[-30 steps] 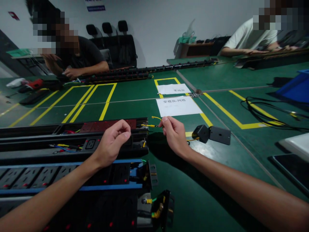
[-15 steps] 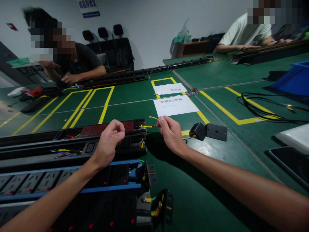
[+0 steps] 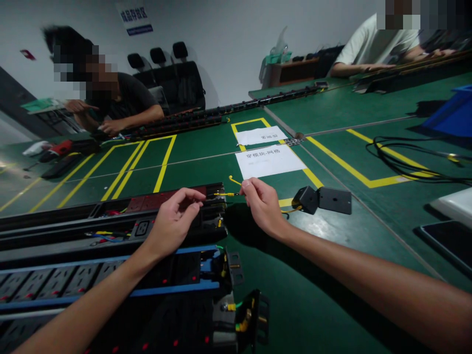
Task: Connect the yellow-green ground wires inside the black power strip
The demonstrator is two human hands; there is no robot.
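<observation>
My right hand (image 3: 262, 204) is closed in a pinch on a thin yellow wire (image 3: 234, 180), whose bent free end sticks out past the fingertips. Another yellow wire (image 3: 225, 194) with a dark tip runs from the end of the rear black rail (image 3: 221, 189) towards these fingers; whether it touches them is too small to tell. My left hand (image 3: 177, 219) hovers over the rails with thumb and forefinger apart, close to that wire. A black box with a flat plate (image 3: 307, 199) lies right of my right hand, a yellow wire at its side.
Blue-edged socket strips (image 3: 92, 275) fill the near left, with metal end brackets (image 3: 236, 268) jutting right. Paper sheets (image 3: 271, 161) lie ahead. Black cables (image 3: 394, 167), a blue bin (image 3: 452, 113) and a dark flat device (image 3: 448, 241) are at right. Two people work across the table.
My left hand has moved right towards the yellow wire, and its thumb and forefinger have spread. My right hand keeps its pinch nearly in place. The view has shifted slightly.
</observation>
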